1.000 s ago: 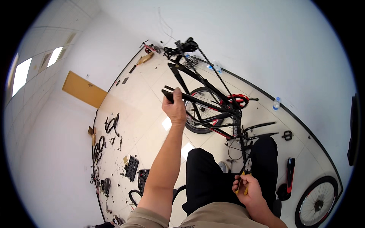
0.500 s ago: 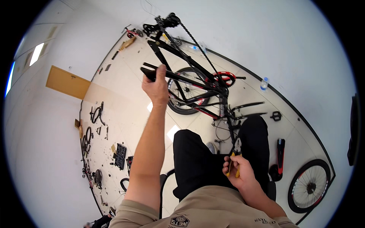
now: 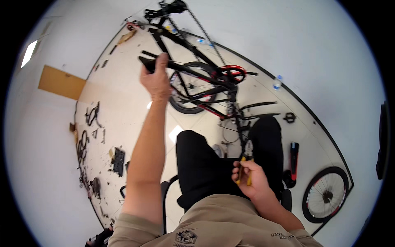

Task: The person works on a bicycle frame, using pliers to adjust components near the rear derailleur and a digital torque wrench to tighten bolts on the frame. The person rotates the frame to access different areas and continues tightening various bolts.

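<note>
My left hand [image 3: 156, 82] is closed round one end of a black bicycle frame [image 3: 193, 73], with the thumb on top of the tube. The frame stands tilted before me, and a red chainring [image 3: 234, 73] and a hanging chain [image 3: 200, 29] are on it. My right hand [image 3: 257, 179] grips a pair of pliers [image 3: 249, 150] by the yellow handles, low over my lap. The jaws point up, away from me, close to the lower part of the bicycle; I cannot tell whether they touch it.
Behind the frame is a wheel [image 3: 191, 108]. To the right lie a pedal [image 3: 289, 118], a black and red part [image 3: 293, 162] and another wheel [image 3: 325, 195]. A bottle [image 3: 278, 82] stands by the wall. On the left are a black tool case [image 3: 119, 161] and several bicycle parts.
The whole view has shifted, so everything sits further left and slightly higher. Both hands keep their hold on the frame and the pliers.
</note>
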Available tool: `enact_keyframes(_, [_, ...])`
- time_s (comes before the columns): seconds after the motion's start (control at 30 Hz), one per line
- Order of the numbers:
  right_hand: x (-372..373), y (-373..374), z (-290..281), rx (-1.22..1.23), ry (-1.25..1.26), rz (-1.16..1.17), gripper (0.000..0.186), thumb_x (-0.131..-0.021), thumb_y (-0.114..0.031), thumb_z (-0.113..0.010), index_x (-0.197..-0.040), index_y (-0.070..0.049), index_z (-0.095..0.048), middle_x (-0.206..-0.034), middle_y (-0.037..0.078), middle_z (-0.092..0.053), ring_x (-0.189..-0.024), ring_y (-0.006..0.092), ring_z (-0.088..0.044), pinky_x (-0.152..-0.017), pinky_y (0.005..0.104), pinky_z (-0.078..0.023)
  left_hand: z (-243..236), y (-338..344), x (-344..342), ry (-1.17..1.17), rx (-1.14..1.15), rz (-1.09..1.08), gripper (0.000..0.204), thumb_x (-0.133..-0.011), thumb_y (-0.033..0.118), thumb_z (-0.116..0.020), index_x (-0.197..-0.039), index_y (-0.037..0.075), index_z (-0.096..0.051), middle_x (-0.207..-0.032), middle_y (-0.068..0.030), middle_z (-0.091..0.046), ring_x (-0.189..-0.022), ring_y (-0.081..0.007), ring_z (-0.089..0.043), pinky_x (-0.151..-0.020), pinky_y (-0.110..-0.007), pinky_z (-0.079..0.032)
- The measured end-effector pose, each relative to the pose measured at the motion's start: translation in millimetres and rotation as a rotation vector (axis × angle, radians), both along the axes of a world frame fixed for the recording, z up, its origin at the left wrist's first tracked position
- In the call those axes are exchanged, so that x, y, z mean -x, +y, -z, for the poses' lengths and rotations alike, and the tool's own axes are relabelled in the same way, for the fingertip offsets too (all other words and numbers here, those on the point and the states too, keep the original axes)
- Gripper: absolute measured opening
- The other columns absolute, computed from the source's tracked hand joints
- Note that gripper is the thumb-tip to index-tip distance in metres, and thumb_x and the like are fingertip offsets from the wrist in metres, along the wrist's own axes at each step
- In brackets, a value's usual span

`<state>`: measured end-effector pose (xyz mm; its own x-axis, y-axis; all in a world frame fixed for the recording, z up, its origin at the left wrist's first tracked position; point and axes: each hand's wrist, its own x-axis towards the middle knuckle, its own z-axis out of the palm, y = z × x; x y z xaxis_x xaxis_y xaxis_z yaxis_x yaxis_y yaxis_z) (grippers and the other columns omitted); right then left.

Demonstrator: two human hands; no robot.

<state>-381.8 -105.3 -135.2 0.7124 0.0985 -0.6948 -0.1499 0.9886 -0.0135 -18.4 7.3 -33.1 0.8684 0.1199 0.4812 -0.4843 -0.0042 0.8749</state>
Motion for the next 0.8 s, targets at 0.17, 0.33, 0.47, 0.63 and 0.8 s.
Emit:
enact_keyframes(0.17, [-0.2,0.6,-1.9,0.030,0.039,-0.012,0.018,-0.091,-0.009,-0.059,-0.075,-0.006,-0.052,-0.094,0.012,-0.065,-0.078,0.0215,-0.062,-0.066,0.0353,-0.052,0.1,-5.5,-7.1,0.081,0.087,-0.009,0.021,-0.086,0.020,-0.080,-0.091,0.004,-0.067,-0.073,-0.0005,-0.064,-0.048,-0.0046,-0.043,-0.041,-0.023,-0.030])
enact_keyframes(0.33, [0.3,0.5,1.2,0.014,0.054,0.006,0.029,-0.091,-0.006,-0.057,-0.065,-0.008,-0.044,-0.095,0.014,-0.065,-0.079,0.0212,-0.060,-0.065,0.0354,-0.051,-3.6,-8.6,3.5,0.017,0.042,0.021,0.027,-0.086,0.024,-0.080,-0.082,0.008,-0.059,-0.059,0.0040,-0.050,-0.045,-0.0050,-0.037,-0.042,-0.024,-0.027])
enact_keyframes(0.47, [1.6,1.2,0.9,0.038,0.059,-0.006,0.033,-0.092,-0.008,-0.058,-0.063,-0.011,-0.041,-0.097,0.010,-0.065,-0.079,0.0198,-0.060,-0.069,0.0344,-0.051,-6.7,-11.5,5.1,0.026,0.020,0.013,0.032,-0.085,0.029,-0.081,-0.081,0.010,-0.057,-0.055,0.0054,-0.044,-0.047,-0.0049,-0.034,-0.044,-0.024,-0.027])
enact_keyframes(0.63, [0.0,0.6,4.0,0.052,0.029,0.008,0.030,-0.092,-0.009,-0.058,-0.066,-0.009,-0.044,-0.096,0.013,-0.065,-0.079,0.0213,-0.060,-0.066,0.0346,-0.051,-2.4,-6.0,-1.0,0.035,0.075,0.024,0.026,-0.086,0.025,-0.081,-0.082,0.007,-0.062,-0.060,0.0053,-0.050,-0.048,-0.0041,-0.038,-0.043,-0.023,-0.025])
enact_keyframes(0.8, [-2.5,-14.3,8.1,0.132,-0.020,0.056,0.011,-0.093,-0.012,-0.061,-0.097,-0.002,-0.061,-0.091,0.009,-0.066,-0.079,0.0201,-0.063,-0.068,0.0350,-0.054,0.8,-7.6,-16.5,-0.005,0.069,0.032,0.022,-0.087,0.023,-0.080,-0.087,0.006,-0.065,-0.069,0.0032,-0.058,-0.047,-0.0040,-0.040,-0.041,-0.023,-0.028])
